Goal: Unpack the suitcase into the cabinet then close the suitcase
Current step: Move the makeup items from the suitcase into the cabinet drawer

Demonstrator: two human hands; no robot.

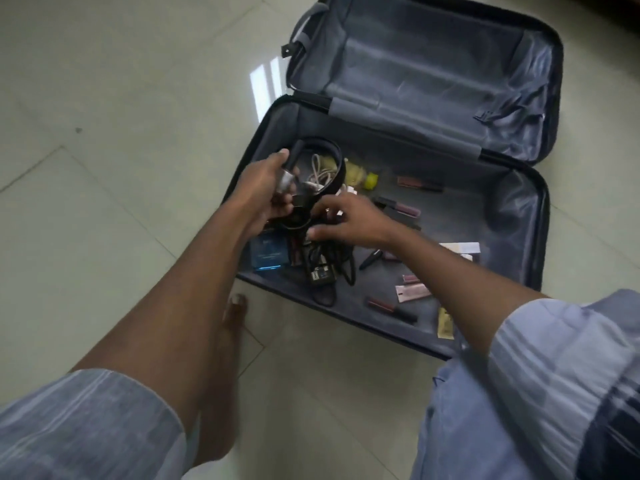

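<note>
Two hands worked in the open suitcase (512, 216) on the floor, the left hand (266, 192) gripping a coiled black belt (332, 157), the right hand (349, 220) loosely spread over cables (332, 258): unpacking seemed barely begun, with carrying to the unseen cabinet next.

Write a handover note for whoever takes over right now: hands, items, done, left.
Left hand: grips the coiled black belt above the open dark grey suitcase.
Right hand: fingers curled over the black charger cable bundle; grip unclear.
Still inside: blue box, yellow bottle, lip-gloss tubes, sachets.
Done: lid half bare.
Left: move everything to the cabinet (out of view), close suitcase.
</note>
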